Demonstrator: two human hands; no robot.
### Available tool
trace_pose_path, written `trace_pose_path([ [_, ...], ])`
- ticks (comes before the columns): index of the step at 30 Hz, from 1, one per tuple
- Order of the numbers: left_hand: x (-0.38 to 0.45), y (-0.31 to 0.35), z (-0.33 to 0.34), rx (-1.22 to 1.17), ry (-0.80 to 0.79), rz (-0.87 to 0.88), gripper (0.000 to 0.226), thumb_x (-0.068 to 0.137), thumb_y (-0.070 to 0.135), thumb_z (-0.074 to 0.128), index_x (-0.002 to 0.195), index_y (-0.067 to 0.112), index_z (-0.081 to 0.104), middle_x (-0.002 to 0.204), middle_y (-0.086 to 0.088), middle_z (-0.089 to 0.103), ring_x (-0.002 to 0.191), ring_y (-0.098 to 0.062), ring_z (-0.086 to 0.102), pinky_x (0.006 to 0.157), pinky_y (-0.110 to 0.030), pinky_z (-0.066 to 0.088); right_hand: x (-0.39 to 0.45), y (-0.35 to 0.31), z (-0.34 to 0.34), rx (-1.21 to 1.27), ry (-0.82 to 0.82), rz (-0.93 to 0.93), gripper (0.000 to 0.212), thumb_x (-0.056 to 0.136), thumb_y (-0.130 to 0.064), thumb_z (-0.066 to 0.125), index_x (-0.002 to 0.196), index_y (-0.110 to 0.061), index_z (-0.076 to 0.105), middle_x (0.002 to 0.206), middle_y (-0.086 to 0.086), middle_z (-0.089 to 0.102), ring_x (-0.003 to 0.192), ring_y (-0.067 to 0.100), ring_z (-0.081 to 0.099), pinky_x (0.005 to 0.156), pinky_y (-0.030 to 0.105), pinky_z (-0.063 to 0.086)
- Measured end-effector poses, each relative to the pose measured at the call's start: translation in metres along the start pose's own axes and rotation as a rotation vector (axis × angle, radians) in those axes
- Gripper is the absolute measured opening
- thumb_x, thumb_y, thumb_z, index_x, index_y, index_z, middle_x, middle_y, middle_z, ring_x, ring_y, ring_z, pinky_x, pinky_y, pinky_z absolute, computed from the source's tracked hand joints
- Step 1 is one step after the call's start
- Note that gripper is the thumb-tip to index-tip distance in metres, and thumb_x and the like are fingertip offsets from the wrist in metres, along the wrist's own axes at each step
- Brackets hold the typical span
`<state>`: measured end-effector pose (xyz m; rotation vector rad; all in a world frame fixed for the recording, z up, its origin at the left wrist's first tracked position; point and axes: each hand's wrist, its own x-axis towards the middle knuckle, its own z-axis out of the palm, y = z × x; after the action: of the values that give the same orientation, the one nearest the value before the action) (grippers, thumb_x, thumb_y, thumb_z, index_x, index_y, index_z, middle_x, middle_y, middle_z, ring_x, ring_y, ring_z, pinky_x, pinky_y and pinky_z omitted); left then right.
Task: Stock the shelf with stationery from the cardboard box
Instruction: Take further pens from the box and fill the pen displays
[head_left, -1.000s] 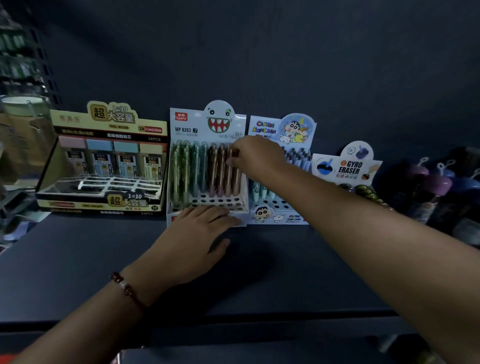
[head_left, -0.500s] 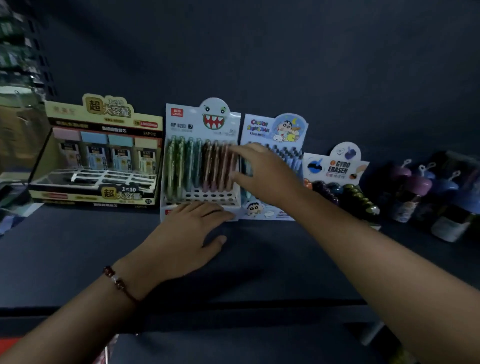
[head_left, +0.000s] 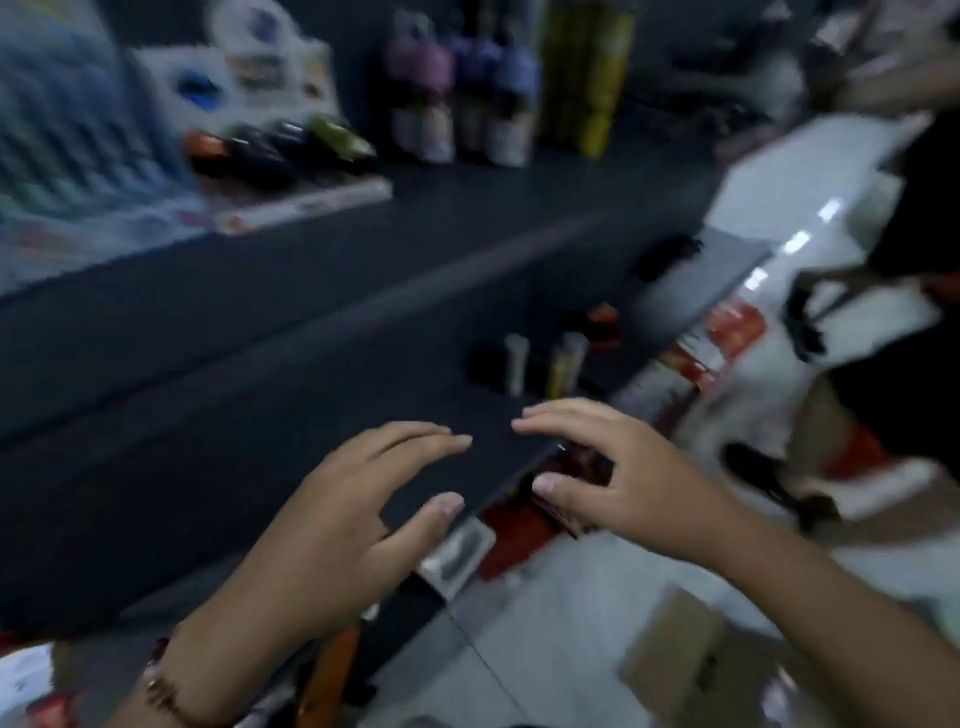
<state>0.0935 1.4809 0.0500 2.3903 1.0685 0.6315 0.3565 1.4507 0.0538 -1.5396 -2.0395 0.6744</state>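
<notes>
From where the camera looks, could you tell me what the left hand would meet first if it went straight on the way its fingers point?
Probably the right hand: the left hand points its straight fingers up and rightward at those fingertips, both hovering empty over the dark grey shelf board. Blur leaves depth uncertain.

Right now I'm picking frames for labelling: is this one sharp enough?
Head view: heavy motion blur; display boxes on the dark shelf are smeared, their print unreadable. Left hand and right hand are clearest, both empty. Glare streaks the white floor.
</notes>
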Motion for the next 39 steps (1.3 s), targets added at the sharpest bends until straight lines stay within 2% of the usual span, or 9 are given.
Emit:
trace_pose_path([
  [3, 0.020, 0.050, 0.084, -0.071, -0.203, 0.086, 0.038, 0.093, 0.059, 0.048, 0.130, 0.053, 0.048, 0.133, 0.041, 0.037, 0.127, 0.019, 0.029, 0.095, -0.001, 0.025, -0.117, 0.059, -0.003, 0.098, 0.100, 0.252, 0.038, 0.089, -0.042, 0.067, 0.123, -0.054, 0.054, 0.134, -0.034, 0.046, 0.126, -0.016, 0.039, 0.099, 0.003, 0.028],
  [5, 0.028, 0.090, 0.139, -0.108, -0.343, 0.127, 0.041, 0.091, 0.055, 0.052, 0.131, 0.049, 0.050, 0.131, 0.041, 0.038, 0.124, 0.020, 0.031, 0.094, 0.002, 0.023, -0.197, 0.088, -0.007, 0.160, 0.163, 0.422, 0.038, 0.089, -0.039, 0.068, 0.122, -0.052, 0.056, 0.131, -0.033, 0.050, 0.126, -0.013, 0.042, 0.101, 0.009, 0.032],
  [9, 0.036, 0.164, 0.244, -0.106, -0.620, 0.262, 0.044, 0.092, 0.056, 0.051, 0.135, 0.047, 0.047, 0.133, 0.038, 0.039, 0.124, 0.018, 0.033, 0.102, -0.007, 0.027, -0.339, 0.121, -0.011, 0.236, 0.338, 0.732, 0.039, 0.079, -0.057, 0.062, 0.117, -0.058, 0.056, 0.128, -0.035, 0.050, 0.123, -0.009, 0.047, 0.099, 0.011, 0.037],
  [14, 0.054, 0.257, 0.350, -0.085, -0.907, 0.410, 0.043, 0.094, 0.053, 0.050, 0.136, 0.044, 0.047, 0.134, 0.029, 0.045, 0.122, 0.009, 0.041, 0.102, -0.015, 0.035, -0.465, 0.146, -0.009, 0.410, 0.551, 1.070, 0.030, 0.088, -0.038, 0.068, 0.113, -0.051, 0.057, 0.122, -0.038, 0.052, 0.116, -0.015, 0.046, 0.096, 0.013, 0.038],
  [20, 0.099, 0.320, 0.452, 0.023, -1.079, 0.529, 0.046, 0.096, 0.052, 0.048, 0.141, 0.043, 0.042, 0.144, 0.023, 0.034, 0.126, 0.000, 0.041, 0.090, -0.015, 0.031, -0.514, 0.215, 0.002, 0.568, 0.721, 1.371, 0.034, 0.091, -0.029, 0.067, 0.114, -0.051, 0.054, 0.124, -0.024, 0.055, 0.113, -0.001, 0.054, 0.100, 0.035, 0.049],
  [27, 0.162, 0.345, 0.607, 0.198, -1.305, 0.567, 0.043, 0.098, 0.046, 0.048, 0.139, 0.034, 0.047, 0.139, 0.009, 0.051, 0.120, -0.013, 0.051, 0.096, -0.031, 0.044, -0.524, 0.359, 0.007, 0.663, 0.851, 1.541, 0.039, 0.091, -0.029, 0.067, 0.129, -0.029, 0.058, 0.119, -0.012, 0.060, 0.105, 0.003, 0.058, 0.081, 0.022, 0.049],
  [32, 0.180, 0.346, 0.757, 0.221, -1.382, 0.404, 0.041, 0.097, 0.040, 0.050, 0.137, 0.031, 0.051, 0.137, 0.002, 0.056, 0.119, -0.017, 0.054, 0.087, -0.028, 0.044, -0.560, 0.487, 0.041, 0.810, 0.832, 1.652, 0.036, 0.093, -0.026, 0.063, 0.128, -0.024, 0.059, 0.114, -0.003, 0.063, 0.093, 0.004, 0.059, 0.072, 0.018, 0.048],
  [36, 0.155, 0.314, 0.908, 0.181, -1.404, 0.131, 0.037, 0.096, 0.039, 0.049, 0.132, 0.030, 0.056, 0.127, 0.003, 0.061, 0.096, -0.014, 0.058, 0.069, -0.024, 0.041, -0.604, 0.608, 0.112, 0.838, 0.766, 1.740, 0.037, 0.094, -0.027, 0.061, 0.130, -0.021, 0.058, 0.117, -0.002, 0.064, 0.101, 0.011, 0.059, 0.084, 0.027, 0.048],
  [39, 0.120, 0.273, 1.033, 0.131, -1.375, -0.062, 0.030, 0.096, 0.035, 0.048, 0.123, 0.026, 0.059, 0.108, 0.005, 0.065, 0.086, -0.011, 0.060, 0.071, -0.026, 0.047, -0.636, 0.713, 0.182, 0.854, 0.688, 1.750, 0.038, 0.095, -0.027, 0.059, 0.132, -0.018, 0.056, 0.121, 0.000, 0.064, 0.105, 0.014, 0.059, 0.089, 0.030, 0.049],
])
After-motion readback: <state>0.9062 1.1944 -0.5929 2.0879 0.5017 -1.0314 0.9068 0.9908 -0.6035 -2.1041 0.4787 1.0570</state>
